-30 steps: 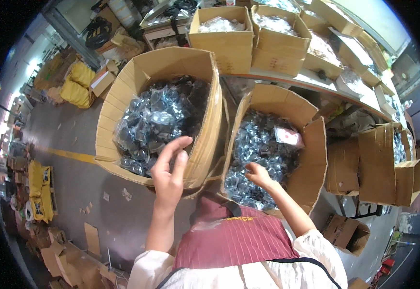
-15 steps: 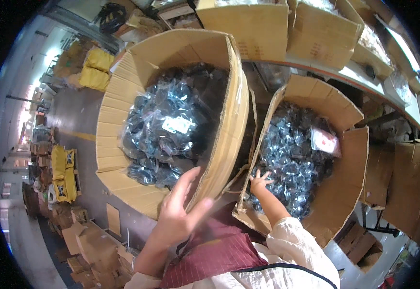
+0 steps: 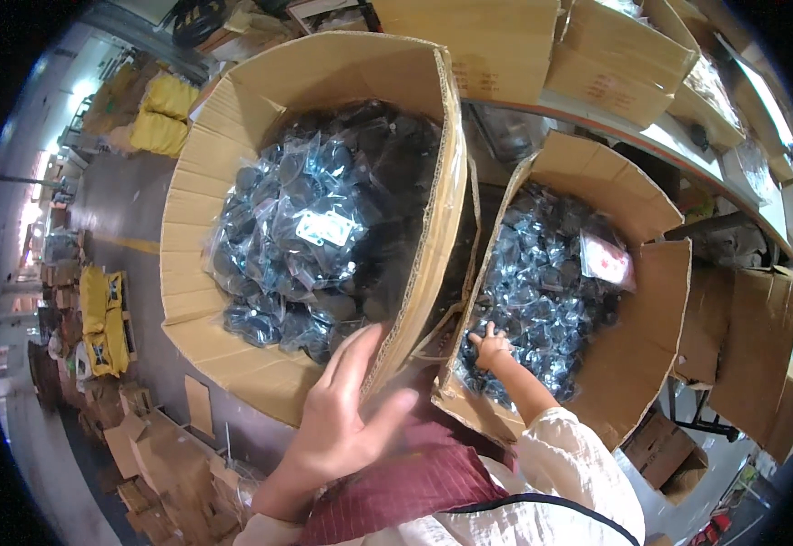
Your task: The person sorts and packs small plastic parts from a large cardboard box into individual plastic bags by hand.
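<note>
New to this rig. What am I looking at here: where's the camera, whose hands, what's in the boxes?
There is no machine: a person works with bare hands. The single picture comes from a wide fisheye camera worn on the person's head, looking down, so straight edges bend near the rim. The forearms enter from the bottom. The left hand is open, at the near corner of the left cardboard box; whether it touches is hard to tell. The right hand reaches into the right cardboard box, among its small clear bags of dark parts; its grip is not clear. Both boxes hold such bags. More boxes stand on a shelf behind.
</note>
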Motion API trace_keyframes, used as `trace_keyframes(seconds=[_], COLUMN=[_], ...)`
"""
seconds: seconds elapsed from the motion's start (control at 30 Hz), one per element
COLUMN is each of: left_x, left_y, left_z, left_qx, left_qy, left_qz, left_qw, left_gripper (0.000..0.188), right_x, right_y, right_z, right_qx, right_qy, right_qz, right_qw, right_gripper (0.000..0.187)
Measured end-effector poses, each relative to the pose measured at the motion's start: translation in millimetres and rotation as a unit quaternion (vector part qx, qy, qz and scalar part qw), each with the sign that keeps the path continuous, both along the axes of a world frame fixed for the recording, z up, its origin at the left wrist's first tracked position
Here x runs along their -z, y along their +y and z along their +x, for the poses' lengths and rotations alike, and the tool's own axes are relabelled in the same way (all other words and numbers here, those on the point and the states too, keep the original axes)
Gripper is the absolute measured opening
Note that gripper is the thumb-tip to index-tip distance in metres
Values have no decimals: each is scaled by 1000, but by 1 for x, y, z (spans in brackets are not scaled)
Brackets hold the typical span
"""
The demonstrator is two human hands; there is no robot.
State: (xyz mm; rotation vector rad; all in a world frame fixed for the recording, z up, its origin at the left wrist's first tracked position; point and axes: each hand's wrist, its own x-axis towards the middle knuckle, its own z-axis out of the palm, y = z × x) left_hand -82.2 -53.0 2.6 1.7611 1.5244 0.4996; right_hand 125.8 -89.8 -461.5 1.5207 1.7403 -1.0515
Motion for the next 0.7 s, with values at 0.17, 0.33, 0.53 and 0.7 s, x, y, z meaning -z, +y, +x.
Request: trace_keyframes(seconds=[0.17,0.33,0.53,0.7], left_x=[2,5,5,4], left_y=[-5,-9,-11,-17], left_z=[0,2,-5,13], left_qx=[-19,-39,-31,-37], left_qy=[11,-3,-39,-45], left_qz=[-3,62,125,187], left_qw=[1000,997,991,981], left_gripper=[60,51,47,40], right_x=[11,-20,-126,-247], right_y=[-1,-14,-4,-2], right_z=[18,27,74,119], right_qx=[-20,-66,182,261], right_qy=[67,141,273,453], right_qz=[77,125,123,229], right_qw=[995,980,937,821], right_gripper=[69,70,74,88])
